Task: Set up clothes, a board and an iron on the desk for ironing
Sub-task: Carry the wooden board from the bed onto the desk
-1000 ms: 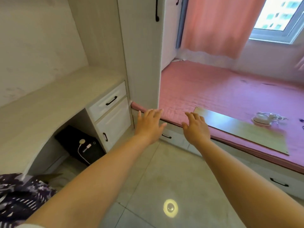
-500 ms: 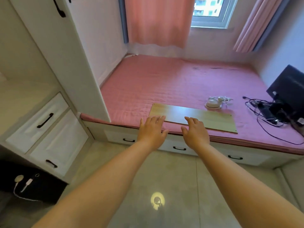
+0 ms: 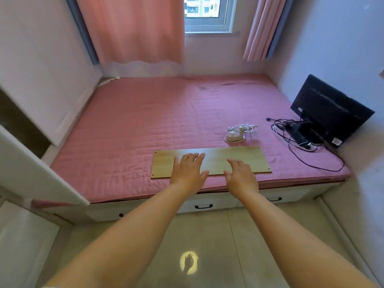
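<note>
Empty spread hands [image 3: 188,172] above board [image 3: 245,157]

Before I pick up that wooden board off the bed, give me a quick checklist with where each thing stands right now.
1. Board lies flat on the pink bed, nothing stacked on it: ok.
2. Left hand and right hand open, empty: ok.
3. Grip on the board's edges: not ok, hands only over it.
4. Iron off the board, just behind it: ok.
5. Iron's cord free of the board: ok.
6. Desk ready: cannot tell, out of view.
</note>
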